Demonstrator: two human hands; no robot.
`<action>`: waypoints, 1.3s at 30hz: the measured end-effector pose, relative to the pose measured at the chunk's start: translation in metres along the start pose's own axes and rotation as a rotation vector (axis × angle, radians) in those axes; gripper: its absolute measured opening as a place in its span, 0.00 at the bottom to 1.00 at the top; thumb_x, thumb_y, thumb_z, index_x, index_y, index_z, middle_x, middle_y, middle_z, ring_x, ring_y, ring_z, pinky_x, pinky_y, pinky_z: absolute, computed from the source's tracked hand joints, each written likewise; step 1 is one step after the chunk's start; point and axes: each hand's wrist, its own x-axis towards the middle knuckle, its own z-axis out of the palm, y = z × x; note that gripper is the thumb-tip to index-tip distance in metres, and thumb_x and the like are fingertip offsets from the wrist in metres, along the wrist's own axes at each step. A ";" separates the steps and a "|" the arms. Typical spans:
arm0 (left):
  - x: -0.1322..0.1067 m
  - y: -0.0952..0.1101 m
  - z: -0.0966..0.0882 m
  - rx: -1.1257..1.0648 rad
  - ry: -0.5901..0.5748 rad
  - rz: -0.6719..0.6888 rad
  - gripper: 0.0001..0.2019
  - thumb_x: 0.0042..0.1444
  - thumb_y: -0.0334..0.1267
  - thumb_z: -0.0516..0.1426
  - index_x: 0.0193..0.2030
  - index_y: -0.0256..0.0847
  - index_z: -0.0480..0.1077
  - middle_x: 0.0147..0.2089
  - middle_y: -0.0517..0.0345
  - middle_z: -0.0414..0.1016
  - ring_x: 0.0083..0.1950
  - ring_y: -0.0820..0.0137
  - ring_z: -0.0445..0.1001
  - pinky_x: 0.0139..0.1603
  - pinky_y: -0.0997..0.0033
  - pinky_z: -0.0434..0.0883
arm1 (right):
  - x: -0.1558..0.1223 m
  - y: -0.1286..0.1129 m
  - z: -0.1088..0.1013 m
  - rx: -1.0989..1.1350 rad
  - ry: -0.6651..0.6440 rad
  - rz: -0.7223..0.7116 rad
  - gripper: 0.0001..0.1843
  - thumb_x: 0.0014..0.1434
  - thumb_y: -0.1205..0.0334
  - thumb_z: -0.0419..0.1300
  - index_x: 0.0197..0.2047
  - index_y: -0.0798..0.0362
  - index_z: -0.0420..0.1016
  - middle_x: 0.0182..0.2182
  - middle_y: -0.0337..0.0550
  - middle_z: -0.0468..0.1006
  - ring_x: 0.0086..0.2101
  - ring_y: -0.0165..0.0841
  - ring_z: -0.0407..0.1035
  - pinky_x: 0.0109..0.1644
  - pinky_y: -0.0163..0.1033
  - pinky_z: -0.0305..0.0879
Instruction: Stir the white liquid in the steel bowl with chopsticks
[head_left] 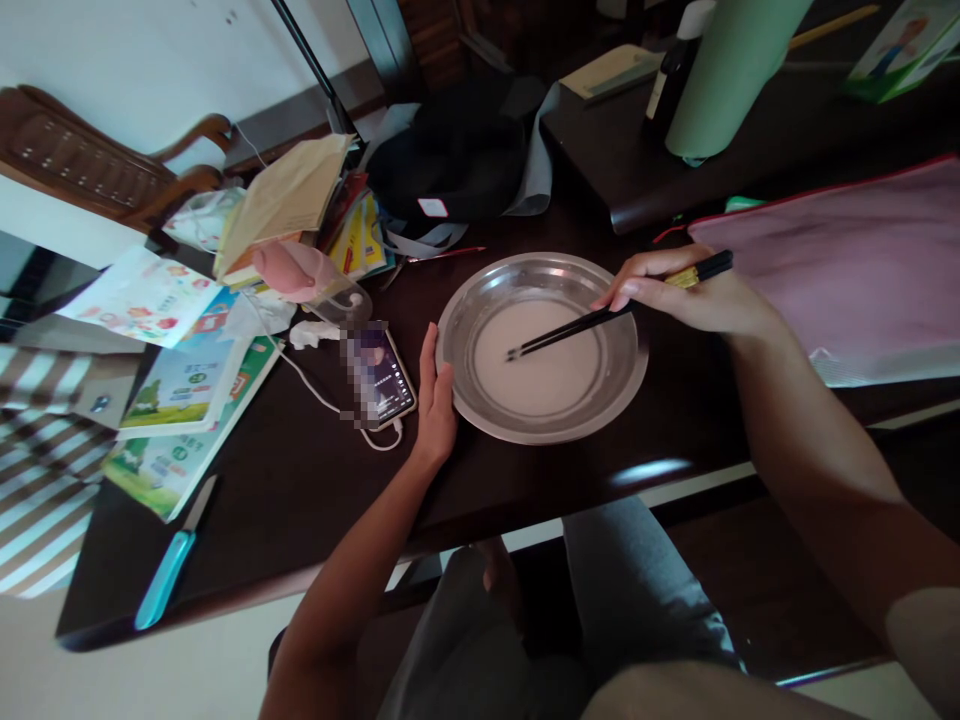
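A wide metal basin [551, 434] rests on the dark table, holding a cloudy whitish liquid [559, 385]. My left hand [436, 405] grips the basin's left rim, with the thumb and fingers against its side. In my right hand [667, 285], above the basin's right rim, is a pair of black chopsticks [574, 327] with gold bands near the top. The chopstick tips are over the middle of the liquid; whether they dip into it is hard to tell. Just left of my left hand lies a phone [379, 375] with its screen lit and a white cable plugged in.
A knife with a turquoise handle [166, 578] lies at the table's left front corner. Booklets [191, 410] and a stack of papers [289, 205] are on the left. Behind the basin sits a black bag [450, 150]. A pink zip pouch [840, 270] and a green bottle [731, 80] occupy the right.
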 end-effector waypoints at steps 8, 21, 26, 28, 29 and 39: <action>0.000 -0.002 -0.001 0.004 0.000 -0.001 0.32 0.65 0.59 0.51 0.73 0.51 0.56 0.79 0.55 0.50 0.79 0.59 0.49 0.79 0.56 0.47 | -0.001 0.002 -0.012 0.035 0.164 0.015 0.19 0.61 0.49 0.64 0.23 0.49 0.79 0.25 0.42 0.83 0.31 0.37 0.79 0.43 0.45 0.71; 0.000 -0.005 -0.002 -0.034 0.003 0.000 0.32 0.65 0.59 0.52 0.73 0.52 0.57 0.79 0.56 0.51 0.79 0.59 0.50 0.79 0.55 0.48 | -0.002 0.000 -0.014 0.016 0.216 0.009 0.19 0.61 0.49 0.64 0.22 0.48 0.78 0.25 0.42 0.83 0.30 0.37 0.78 0.42 0.46 0.71; 0.001 -0.003 0.002 -0.040 0.002 -0.003 0.31 0.65 0.58 0.52 0.72 0.54 0.57 0.79 0.58 0.51 0.79 0.60 0.50 0.79 0.56 0.47 | -0.001 -0.003 -0.005 0.025 -0.020 0.027 0.18 0.60 0.46 0.64 0.27 0.50 0.81 0.30 0.43 0.85 0.36 0.36 0.80 0.44 0.42 0.72; 0.001 -0.004 0.002 -0.047 -0.001 -0.006 0.31 0.65 0.58 0.52 0.72 0.55 0.57 0.79 0.59 0.52 0.79 0.60 0.50 0.79 0.55 0.47 | 0.000 -0.003 -0.003 0.000 0.010 0.015 0.17 0.61 0.46 0.64 0.29 0.50 0.81 0.32 0.44 0.85 0.38 0.36 0.80 0.45 0.41 0.71; 0.001 -0.005 0.002 -0.049 -0.001 -0.005 0.31 0.65 0.58 0.52 0.72 0.55 0.57 0.79 0.59 0.52 0.79 0.60 0.50 0.79 0.55 0.47 | 0.000 -0.002 -0.004 -0.017 0.059 0.017 0.17 0.61 0.47 0.64 0.29 0.50 0.81 0.32 0.44 0.86 0.38 0.36 0.79 0.46 0.42 0.71; 0.001 -0.003 0.002 -0.048 0.008 -0.014 0.31 0.65 0.58 0.53 0.72 0.54 0.57 0.79 0.58 0.51 0.79 0.60 0.51 0.79 0.55 0.48 | -0.002 -0.005 -0.007 0.028 -0.007 0.055 0.18 0.61 0.47 0.64 0.26 0.50 0.80 0.29 0.44 0.85 0.35 0.36 0.79 0.44 0.42 0.71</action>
